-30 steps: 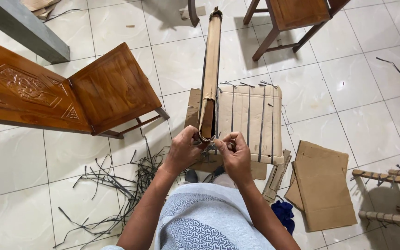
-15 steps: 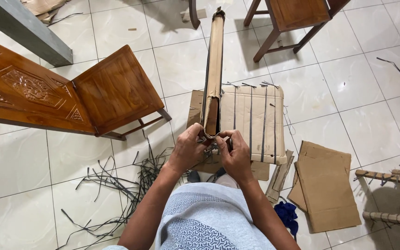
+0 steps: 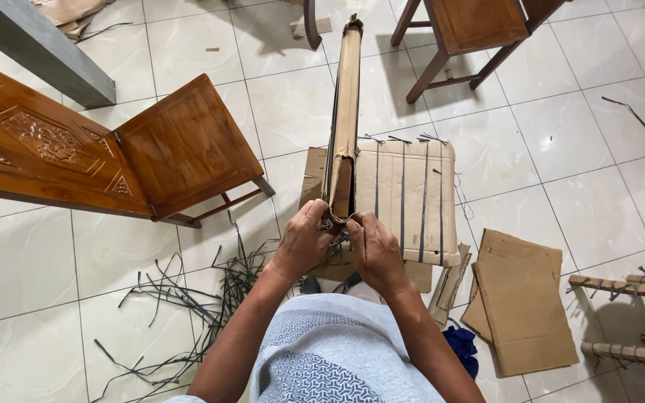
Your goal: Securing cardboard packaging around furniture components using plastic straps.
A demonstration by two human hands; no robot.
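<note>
Left hand (image 3: 304, 242) and right hand (image 3: 373, 250) both clamped on upright cardboard-wrapped panel (image 3: 345, 112).

We're looking straight down our own front here, and what fills the near middle is our shirt (image 3: 334, 351): a pale grey-blue knit with a broad band of darker blue running across it. That band carries a fine repeating pattern, small scale-like or chevron shapes, paler on dark. Above and below it the cloth goes plain and light. Our forearms come out bare on both sides, so the sleeves end somewhere above the elbow, out of view. Our left hand (image 3: 301, 242) and right hand (image 3: 376, 250) are bare too: we see no gloves, and no ring or watch that we can make out.
</note>
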